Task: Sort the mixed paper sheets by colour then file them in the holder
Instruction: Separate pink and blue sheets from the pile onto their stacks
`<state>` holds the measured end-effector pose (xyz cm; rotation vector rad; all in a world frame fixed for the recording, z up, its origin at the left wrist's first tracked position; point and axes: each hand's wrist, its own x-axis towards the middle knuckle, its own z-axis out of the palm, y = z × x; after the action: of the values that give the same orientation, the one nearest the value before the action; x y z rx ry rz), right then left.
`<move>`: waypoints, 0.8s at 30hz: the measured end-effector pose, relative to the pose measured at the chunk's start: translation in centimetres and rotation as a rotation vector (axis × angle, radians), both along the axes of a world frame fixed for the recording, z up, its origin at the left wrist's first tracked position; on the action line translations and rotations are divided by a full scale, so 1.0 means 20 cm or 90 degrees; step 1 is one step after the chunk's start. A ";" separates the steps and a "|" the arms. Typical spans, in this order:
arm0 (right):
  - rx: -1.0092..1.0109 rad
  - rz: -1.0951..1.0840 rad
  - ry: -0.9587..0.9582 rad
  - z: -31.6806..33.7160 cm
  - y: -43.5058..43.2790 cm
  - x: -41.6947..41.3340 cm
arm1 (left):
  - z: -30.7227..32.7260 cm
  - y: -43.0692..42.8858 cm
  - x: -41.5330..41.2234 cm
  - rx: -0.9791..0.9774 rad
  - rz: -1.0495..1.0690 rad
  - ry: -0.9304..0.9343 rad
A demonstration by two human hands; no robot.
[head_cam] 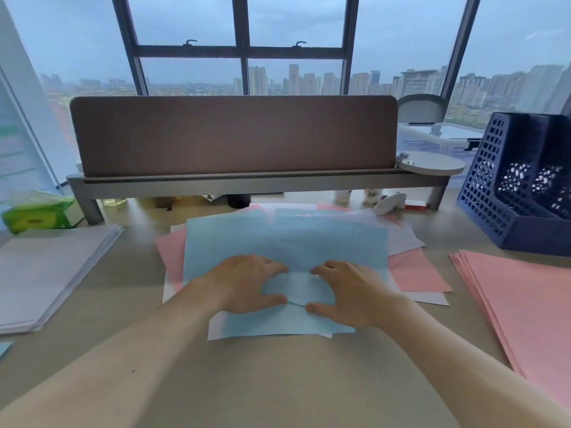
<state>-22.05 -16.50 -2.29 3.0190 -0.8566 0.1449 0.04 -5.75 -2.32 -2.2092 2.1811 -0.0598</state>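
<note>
We find the blue sheets [287, 239] directly ahead of both hands, on top of the mixed pile [414, 270] at the centre of the desk [278, 381]. Their long axis appears to run left to right. The left hand [247, 282] and right hand [343, 288] lie side by side, almost touching, with bent fingertips and thumbs pressing the nearest blue sheet and clamping nothing. Both are equally near. The holder [494, 186] stands well apart, far right, nearer the right hand.
</note>
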 end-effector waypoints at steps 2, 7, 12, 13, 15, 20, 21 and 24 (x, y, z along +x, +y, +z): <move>-0.032 0.033 0.021 0.01 0.01 0.00 | -0.01 0.00 -0.01 -0.008 -0.048 -0.093; -0.099 0.034 0.036 0.06 0.03 -0.01 | -0.02 -0.02 -0.02 -0.031 -0.091 -0.225; -0.173 -0.055 0.002 0.11 -0.09 -0.17 | 0.01 -0.11 -0.04 -0.228 0.041 -0.057; -0.177 -0.069 0.001 0.11 -0.12 -0.21 | 0.00 -0.13 -0.05 -0.244 0.042 -0.036; -0.180 -0.075 0.017 0.10 -0.14 -0.28 | -0.02 -0.16 -0.07 -0.210 0.019 -0.026; -0.112 -0.059 -0.010 0.00 -0.09 -0.37 | -0.11 -0.20 -0.15 -0.107 -0.055 -0.009; -0.101 -0.053 -0.009 0.00 -0.08 -0.37 | -0.12 -0.20 -0.16 -0.110 -0.071 -0.014; -0.076 -0.024 0.011 0.01 -0.05 -0.35 | -0.14 -0.20 -0.13 -0.115 -0.080 0.023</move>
<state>-28.99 -17.59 -2.08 2.8877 -0.8692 0.1647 -2.59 -9.66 -5.07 -2.1711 2.4217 -0.2319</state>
